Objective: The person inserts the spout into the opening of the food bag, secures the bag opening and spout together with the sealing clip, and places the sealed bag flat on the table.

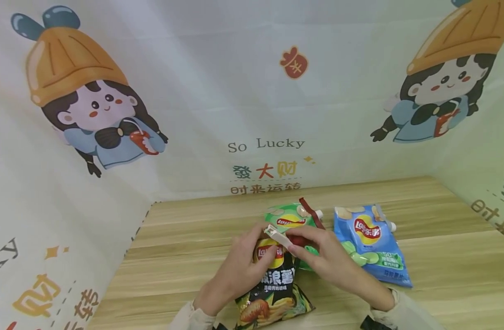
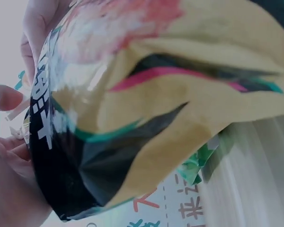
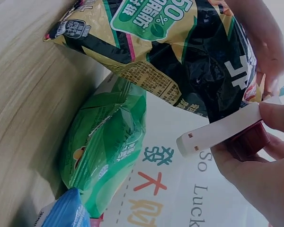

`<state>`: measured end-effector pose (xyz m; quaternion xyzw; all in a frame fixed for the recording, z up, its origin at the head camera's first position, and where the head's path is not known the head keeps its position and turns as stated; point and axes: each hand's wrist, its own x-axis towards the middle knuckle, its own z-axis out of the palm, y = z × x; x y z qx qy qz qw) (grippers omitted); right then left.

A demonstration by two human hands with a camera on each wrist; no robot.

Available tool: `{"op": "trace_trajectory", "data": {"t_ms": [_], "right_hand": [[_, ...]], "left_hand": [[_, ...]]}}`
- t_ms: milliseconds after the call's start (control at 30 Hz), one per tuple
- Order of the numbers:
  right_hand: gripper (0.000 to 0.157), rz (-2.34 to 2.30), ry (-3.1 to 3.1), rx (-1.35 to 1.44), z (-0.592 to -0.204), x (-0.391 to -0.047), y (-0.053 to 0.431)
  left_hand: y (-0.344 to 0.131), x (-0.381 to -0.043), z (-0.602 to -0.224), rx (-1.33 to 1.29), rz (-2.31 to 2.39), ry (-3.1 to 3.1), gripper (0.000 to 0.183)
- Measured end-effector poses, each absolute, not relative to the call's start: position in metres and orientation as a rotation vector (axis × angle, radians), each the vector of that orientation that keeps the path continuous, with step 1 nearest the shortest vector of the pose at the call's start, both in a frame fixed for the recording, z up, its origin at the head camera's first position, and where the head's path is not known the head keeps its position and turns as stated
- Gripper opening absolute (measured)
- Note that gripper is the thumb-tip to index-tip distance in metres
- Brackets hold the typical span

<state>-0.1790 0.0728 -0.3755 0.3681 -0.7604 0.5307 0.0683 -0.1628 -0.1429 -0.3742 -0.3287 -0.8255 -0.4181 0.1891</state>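
A black and gold chip bag (image 1: 272, 279) stands in front of me, its lower part bulging large in the left wrist view. At its top edge my left hand (image 1: 243, 263) grips the bag, thumb in front. My right hand (image 1: 326, 252) pinches a white bag clip (image 3: 217, 127) with a dark red knob (image 3: 248, 142) between thumb and fingers. Held lengthwise across the bag's top, the clip has its far end close to the left fingers in the head view. I cannot tell whether the bag's edge sits inside it.
Behind the black bag lies a green chip bag (image 1: 291, 222) with a dark red clip (image 1: 312, 213) on its corner. A blue chip bag (image 1: 367, 243) with a grey-blue clip (image 1: 383, 215) lies to the right. All rest on a wood-grain table (image 1: 186, 238) before a printed cloth backdrop (image 1: 219, 91).
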Motion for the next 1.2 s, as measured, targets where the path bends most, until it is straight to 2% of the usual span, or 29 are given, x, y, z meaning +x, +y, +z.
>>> {"op": "trace_trajectory", "data": {"t_ms": [300,567,867,1200], "right_hand": [[0.028,1.580,-2.324,1.081,-0.375,-0.178,0.074],[0.017,1.214,-2.297,1.137,-0.368,-0.178,0.067],[0.005,1.172,-2.267,1.253,-0.361,-0.179,0.064],[0.007,1.202,-2.310,1.221,-0.359,-0.182,0.061]], "left_hand": [[-0.140,-0.157,-0.369,-0.845,-1.181,-2.327,0.021],[-0.139,-0.151,-0.363,-0.849,-1.239,-2.326,0.019],[-0.138,-0.150,-0.362,-0.823,-1.330,-2.324,0.017],[-0.127,-0.149,-0.361,-0.710,-1.310,-2.252,0.016]]}}
